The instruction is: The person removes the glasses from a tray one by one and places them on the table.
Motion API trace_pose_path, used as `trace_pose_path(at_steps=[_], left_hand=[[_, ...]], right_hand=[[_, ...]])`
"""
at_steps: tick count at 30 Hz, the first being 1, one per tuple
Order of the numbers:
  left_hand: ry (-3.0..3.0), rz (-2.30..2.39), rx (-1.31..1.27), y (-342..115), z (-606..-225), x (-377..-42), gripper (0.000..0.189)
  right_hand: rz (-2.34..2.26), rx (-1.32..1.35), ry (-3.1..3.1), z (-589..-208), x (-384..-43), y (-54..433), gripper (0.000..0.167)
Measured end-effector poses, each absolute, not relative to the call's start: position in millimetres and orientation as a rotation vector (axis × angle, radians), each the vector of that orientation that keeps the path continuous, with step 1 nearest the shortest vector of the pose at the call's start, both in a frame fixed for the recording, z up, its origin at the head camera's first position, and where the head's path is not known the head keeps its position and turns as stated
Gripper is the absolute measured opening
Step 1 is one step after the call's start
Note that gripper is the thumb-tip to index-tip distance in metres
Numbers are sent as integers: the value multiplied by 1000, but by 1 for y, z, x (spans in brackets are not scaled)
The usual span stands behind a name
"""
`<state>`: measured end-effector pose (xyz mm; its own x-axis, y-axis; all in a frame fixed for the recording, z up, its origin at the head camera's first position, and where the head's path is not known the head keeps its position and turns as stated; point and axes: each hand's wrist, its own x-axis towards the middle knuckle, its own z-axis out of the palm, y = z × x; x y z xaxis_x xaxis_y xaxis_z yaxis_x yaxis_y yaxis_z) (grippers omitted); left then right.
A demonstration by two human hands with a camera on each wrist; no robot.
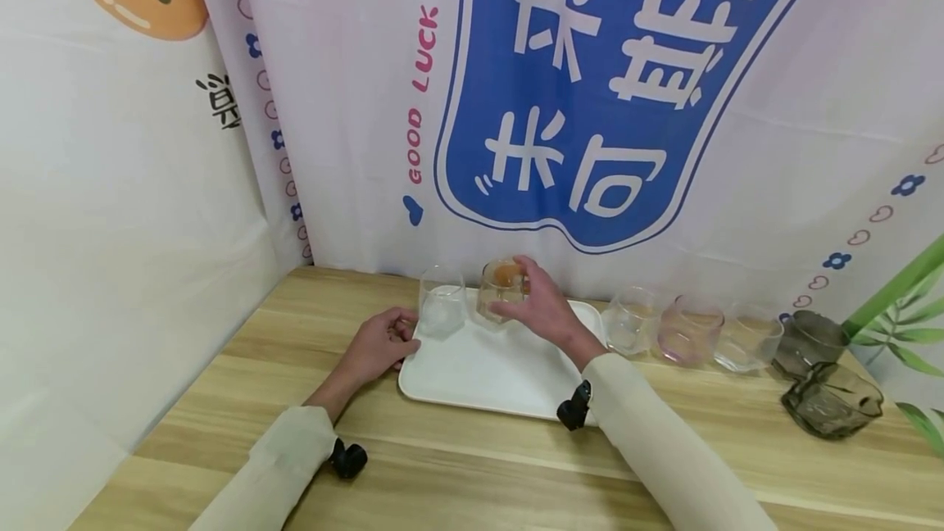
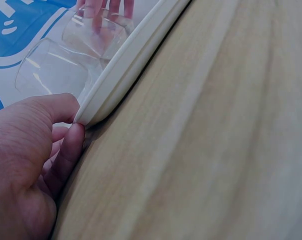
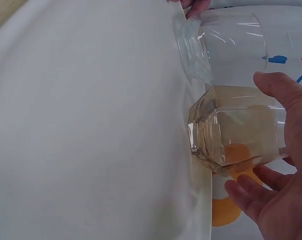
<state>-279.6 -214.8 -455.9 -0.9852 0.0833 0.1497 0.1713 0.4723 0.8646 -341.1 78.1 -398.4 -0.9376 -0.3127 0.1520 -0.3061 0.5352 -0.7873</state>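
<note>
At the left edge of the white tray (image 1: 487, 371), my left hand (image 1: 378, 344) pinches the rim between thumb and fingers, clearest in the left wrist view. An amber-tinted glass (image 3: 241, 127) with a faceted base stands upright on the tray's far side. My right hand (image 3: 286, 165) is around its upper part, thumb (image 3: 276, 85) on one side and loosely spread fingers on the other. To the left of the amber glass stands a clear glass (image 1: 442, 306) with a rippled base, also on the tray and close to my left hand.
Right of the tray, a row holds a clear glass (image 1: 630, 322), a pink-tinted glass (image 1: 689, 330), another clear glass (image 1: 748, 340) and a dark grey glass (image 1: 810, 342). A smoky, wavy-rimmed bowl (image 1: 832, 404) sits before them. Green leaves (image 1: 907, 330) and a printed curtain (image 1: 354, 105) border the wooden table (image 1: 442, 474).
</note>
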Motion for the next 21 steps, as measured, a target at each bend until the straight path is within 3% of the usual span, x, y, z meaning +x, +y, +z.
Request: trace_pose_path(at_steps=[21], left_hand=[[-2636,-1551,-220,-216,-456,-281,38]], right_hand=[[-1449,-577,2737,-401,-345,71,87]])
